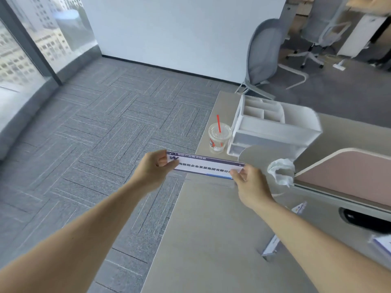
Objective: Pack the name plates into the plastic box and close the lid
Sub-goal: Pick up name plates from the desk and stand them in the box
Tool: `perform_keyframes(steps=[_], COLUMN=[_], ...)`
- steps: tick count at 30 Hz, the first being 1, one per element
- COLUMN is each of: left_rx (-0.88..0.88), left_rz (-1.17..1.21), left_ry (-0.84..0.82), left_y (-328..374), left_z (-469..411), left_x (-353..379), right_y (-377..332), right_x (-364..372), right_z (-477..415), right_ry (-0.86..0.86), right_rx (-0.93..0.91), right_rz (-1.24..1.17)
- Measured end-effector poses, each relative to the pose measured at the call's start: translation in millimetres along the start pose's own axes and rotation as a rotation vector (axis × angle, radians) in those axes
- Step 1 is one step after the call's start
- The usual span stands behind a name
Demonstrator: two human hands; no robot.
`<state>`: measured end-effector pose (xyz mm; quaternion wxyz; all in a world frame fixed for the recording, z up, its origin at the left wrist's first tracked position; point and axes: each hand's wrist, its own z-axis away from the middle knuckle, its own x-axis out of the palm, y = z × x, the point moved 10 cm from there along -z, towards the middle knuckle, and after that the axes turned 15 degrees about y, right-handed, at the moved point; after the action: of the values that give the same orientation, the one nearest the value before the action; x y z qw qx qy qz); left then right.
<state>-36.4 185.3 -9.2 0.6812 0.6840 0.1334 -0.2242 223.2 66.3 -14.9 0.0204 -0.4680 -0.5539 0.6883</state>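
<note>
I hold a long name plate (206,167) level in front of me, white with a purple band and dark printed characters. My left hand (153,169) pinches its left end and my right hand (250,182) pinches its right end, above the desk's left edge. Other name plates lie on the desk: one (271,245) near my right forearm, one (299,207) by the partition, one (382,244) at the right edge of the view. No plastic box with a lid shows in this view.
A beige desk (207,229) fills the lower right. On its far end stand a white desk organiser (273,127), a clear cup with a red straw (218,135) and a crumpled tissue (281,171). A pink partition (349,178) borders the right. Grey carpet and chairs lie beyond.
</note>
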Motion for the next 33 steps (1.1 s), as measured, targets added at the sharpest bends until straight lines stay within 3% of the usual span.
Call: perform_keyframes(steps=[8,12,14,16,18,20,24,27,29,31,33], left_rx=[0.186,0.472,0.697,0.869,0.952,0.998,1.036,0.997,0.883,0.745,0.616], left_rz=[-0.037,-0.237,-0.41,-0.548,-0.666,-0.765,-0.727,-0.674,-0.625,-0.582,-0.56], left_ry=[0.017,0.087,0.047,-0.108,-0.228,-0.242,-0.213,-0.191,-0.165,-0.112,-0.089], left_y=[183,266,309,337,354,368,410,446,464,472,469], left_z=[49,83,112,146,181,210,255,288,308,324,345], left_x=[-110,-131,-112,-69,-24,8,52,84,108,132,164], right_y=[-154,-170,-165,-156,-139,-119,-82,-24,25,63,81], right_x=[-157,-213,-236,-257,-278,-301,-371,-427,-441,-434,-433], right_z=[26,51,68,84,97,107,122,123,121,127,137], right_ry=[0.08,0.117,0.129,0.148,0.151,0.149,0.247,0.357,0.279,0.077,-0.059], right_rx=[-0.223,-0.266,-0.286,-0.312,-0.332,-0.336,-0.335,-0.147,0.058,0.292,0.402], right_rz=[-0.06,-0.069,-0.056,-0.017,0.008,0.01,-0.099,-0.215,-0.325,-0.548,-0.694])
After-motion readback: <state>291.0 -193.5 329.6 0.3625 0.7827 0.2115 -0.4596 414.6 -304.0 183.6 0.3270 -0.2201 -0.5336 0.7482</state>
